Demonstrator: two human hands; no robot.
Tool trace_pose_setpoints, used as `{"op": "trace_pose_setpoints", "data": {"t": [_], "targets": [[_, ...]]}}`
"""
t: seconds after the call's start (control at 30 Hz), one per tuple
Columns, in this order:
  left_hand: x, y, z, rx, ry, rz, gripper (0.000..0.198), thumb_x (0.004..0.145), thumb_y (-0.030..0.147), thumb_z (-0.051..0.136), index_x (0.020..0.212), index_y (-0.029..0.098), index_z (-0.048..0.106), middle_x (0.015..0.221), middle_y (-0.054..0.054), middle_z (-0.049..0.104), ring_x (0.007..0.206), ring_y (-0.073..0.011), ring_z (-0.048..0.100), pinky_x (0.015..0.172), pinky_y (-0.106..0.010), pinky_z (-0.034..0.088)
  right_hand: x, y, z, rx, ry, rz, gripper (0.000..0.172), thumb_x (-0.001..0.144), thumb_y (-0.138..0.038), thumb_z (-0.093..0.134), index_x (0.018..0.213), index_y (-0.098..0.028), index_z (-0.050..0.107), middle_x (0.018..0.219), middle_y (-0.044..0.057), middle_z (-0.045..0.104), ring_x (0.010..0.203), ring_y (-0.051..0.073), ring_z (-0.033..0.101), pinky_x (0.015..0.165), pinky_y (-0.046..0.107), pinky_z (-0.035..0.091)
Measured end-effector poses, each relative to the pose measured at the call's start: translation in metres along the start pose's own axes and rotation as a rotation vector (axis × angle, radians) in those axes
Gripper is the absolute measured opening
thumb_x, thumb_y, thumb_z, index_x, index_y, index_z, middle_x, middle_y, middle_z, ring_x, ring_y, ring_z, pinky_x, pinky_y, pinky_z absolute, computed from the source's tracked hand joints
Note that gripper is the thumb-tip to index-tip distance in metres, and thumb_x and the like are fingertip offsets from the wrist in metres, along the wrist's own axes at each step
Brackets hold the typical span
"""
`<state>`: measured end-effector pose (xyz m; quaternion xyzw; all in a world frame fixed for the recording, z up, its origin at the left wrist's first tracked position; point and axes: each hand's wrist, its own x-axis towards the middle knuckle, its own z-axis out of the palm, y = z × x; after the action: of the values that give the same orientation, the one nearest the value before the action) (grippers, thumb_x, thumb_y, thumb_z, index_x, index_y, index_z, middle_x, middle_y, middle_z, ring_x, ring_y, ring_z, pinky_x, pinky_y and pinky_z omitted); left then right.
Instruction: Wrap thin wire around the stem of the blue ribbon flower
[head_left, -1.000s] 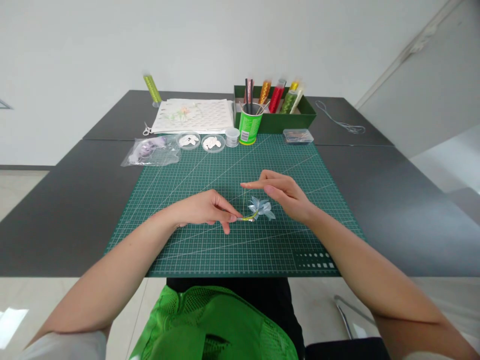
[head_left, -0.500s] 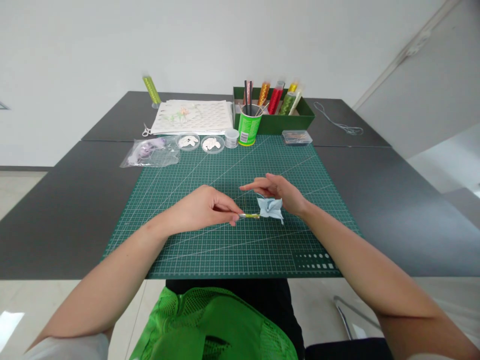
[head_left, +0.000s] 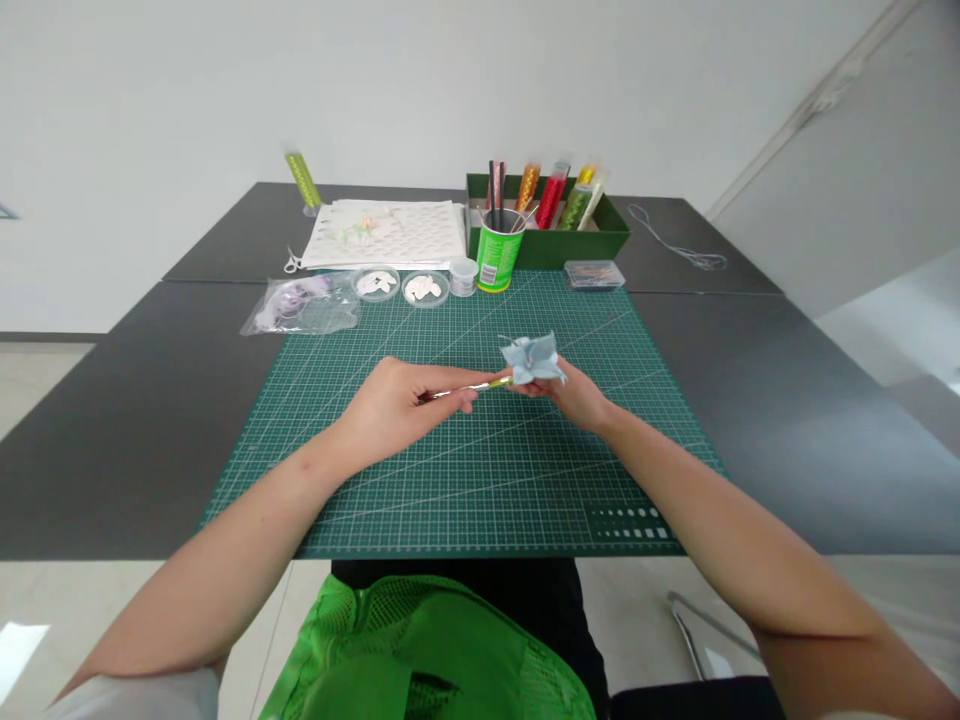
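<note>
A small pale blue flower on a thin wire stem wound partly in green is held above the green cutting mat. My left hand is closed, pinching the stem near its left end. My right hand sits just under and behind the flower head, fingers curled on the stem right below the petals. The stem runs roughly level between the two hands.
At the mat's far edge stand a green cup of tools, a clear jar, two shallow dishes of white petals and a plastic bag. Behind them lie a patterned sheet, scissors, a green box of thread tubes and a clear case.
Both hands have lifted the flower away from me and upward over the mat. My right hand, earlier open with fingers stretched beside the flower, has closed under the flower head.
</note>
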<state>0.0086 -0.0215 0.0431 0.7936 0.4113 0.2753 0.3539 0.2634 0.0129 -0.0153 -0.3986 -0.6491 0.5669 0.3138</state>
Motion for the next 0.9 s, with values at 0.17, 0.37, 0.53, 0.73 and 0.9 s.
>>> {"op": "trace_pose_setpoints", "data": {"t": [0.17, 0.37, 0.53, 0.73, 0.9], "targets": [[0.003, -0.001, 0.000, -0.149, 0.127, -0.094, 0.033, 0.090, 0.037, 0.067, 0.113, 0.019, 0.081, 0.078, -0.006, 0.079, 0.060, -0.0145, 0.063, 0.055, -0.023, 0.043, -0.001, -0.010, 0.000, 0.251, -0.115, 0.069, 0.059, 0.098, -0.058, 0.035, 0.093, -0.015, 0.075, 0.064, -0.001, 0.036, 0.056, 0.014, 0.033, 0.053, 0.027, 0.031], [0.006, -0.004, 0.001, -0.263, 0.154, -0.123, 0.034, 0.087, 0.037, 0.071, 0.113, 0.019, 0.081, 0.076, -0.005, 0.079, 0.070, -0.0164, 0.069, 0.067, -0.025, 0.052, 0.006, -0.006, 0.002, 0.081, 0.358, 0.050, 0.032, 0.092, -0.051, 0.048, 0.078, -0.022, 0.048, 0.072, -0.001, 0.046, 0.063, 0.015, 0.044, 0.063, 0.030, 0.040], [0.007, -0.002, 0.003, -0.316, 0.146, -0.114, 0.031, 0.087, 0.033, 0.071, 0.113, 0.020, 0.081, 0.073, -0.004, 0.078, 0.063, -0.0133, 0.065, 0.060, -0.022, 0.048, 0.007, 0.001, 0.006, -0.253, 0.664, -0.135, 0.020, 0.085, -0.038, 0.061, 0.089, -0.023, 0.048, 0.100, 0.004, 0.061, 0.095, 0.019, 0.058, 0.092, 0.037, 0.044], [0.005, 0.002, -0.002, -0.394, 0.209, -0.136, 0.034, 0.086, 0.035, 0.073, 0.114, 0.018, 0.080, 0.072, -0.006, 0.077, 0.048, -0.0083, 0.047, 0.045, -0.021, 0.034, 0.014, 0.010, -0.018, 0.260, 0.734, 0.073, 0.024, 0.083, -0.038, 0.062, 0.083, -0.024, 0.042, 0.090, 0.002, 0.066, 0.081, 0.017, 0.064, 0.083, 0.035, 0.052], [0.006, 0.000, -0.003, -0.386, 0.212, -0.141, 0.034, 0.086, 0.035, 0.072, 0.115, 0.018, 0.080, 0.069, -0.005, 0.076, 0.044, -0.0069, 0.041, 0.043, -0.022, 0.029, 0.008, 0.000, -0.004, 0.092, 0.623, -0.199, 0.021, 0.089, -0.038, 0.060, 0.105, -0.026, 0.054, 0.118, 0.005, 0.068, 0.112, 0.018, 0.065, 0.105, 0.038, 0.049]]}}
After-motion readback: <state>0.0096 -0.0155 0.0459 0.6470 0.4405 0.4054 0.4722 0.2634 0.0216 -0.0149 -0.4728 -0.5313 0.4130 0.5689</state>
